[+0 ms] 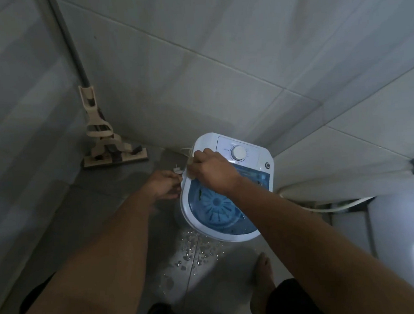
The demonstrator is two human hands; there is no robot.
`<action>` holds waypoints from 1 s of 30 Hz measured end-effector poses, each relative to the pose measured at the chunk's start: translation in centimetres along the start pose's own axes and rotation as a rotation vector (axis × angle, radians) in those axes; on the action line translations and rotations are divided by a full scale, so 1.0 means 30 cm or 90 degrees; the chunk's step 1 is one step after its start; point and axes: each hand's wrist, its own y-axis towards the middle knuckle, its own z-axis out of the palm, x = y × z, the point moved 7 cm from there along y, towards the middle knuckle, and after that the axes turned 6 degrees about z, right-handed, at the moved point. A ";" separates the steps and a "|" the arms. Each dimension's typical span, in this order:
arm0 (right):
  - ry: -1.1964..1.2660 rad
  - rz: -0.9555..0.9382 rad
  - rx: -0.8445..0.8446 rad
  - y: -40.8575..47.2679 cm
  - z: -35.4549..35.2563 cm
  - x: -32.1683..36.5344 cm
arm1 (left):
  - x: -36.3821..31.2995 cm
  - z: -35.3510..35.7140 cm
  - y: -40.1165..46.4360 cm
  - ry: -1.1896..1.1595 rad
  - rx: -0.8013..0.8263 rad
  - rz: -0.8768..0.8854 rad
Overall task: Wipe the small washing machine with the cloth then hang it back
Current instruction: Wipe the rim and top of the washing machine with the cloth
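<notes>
The right hand [207, 171] has its fingers [196, 161] curled on the cloth [190, 168] at the washing machine [226, 187] rim's far-left corner, the tub's long axis running back toward the wrist, while the left hand [165, 187], just left of the fingers, grips the rim edge

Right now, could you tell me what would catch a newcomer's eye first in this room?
The small white washing machine with its blue tub stands on the floor against the tiled wall, mid-frame. The right hand presses a pale cloth on its upper left rim, while the left hand grips the machine's left edge. A beige mop leans in the left corner, and water droplets glisten on the floor before the machine.
</notes>
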 end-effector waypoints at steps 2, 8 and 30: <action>0.006 -0.030 -0.008 -0.025 0.004 0.031 | -0.002 0.001 0.000 0.001 0.003 0.006; -0.004 -0.126 0.016 -0.092 0.045 0.144 | -0.009 -0.008 0.001 0.053 -0.020 0.023; 0.272 0.270 -0.155 -0.157 -0.125 -0.202 | -0.006 -0.003 0.002 0.041 -0.031 -0.003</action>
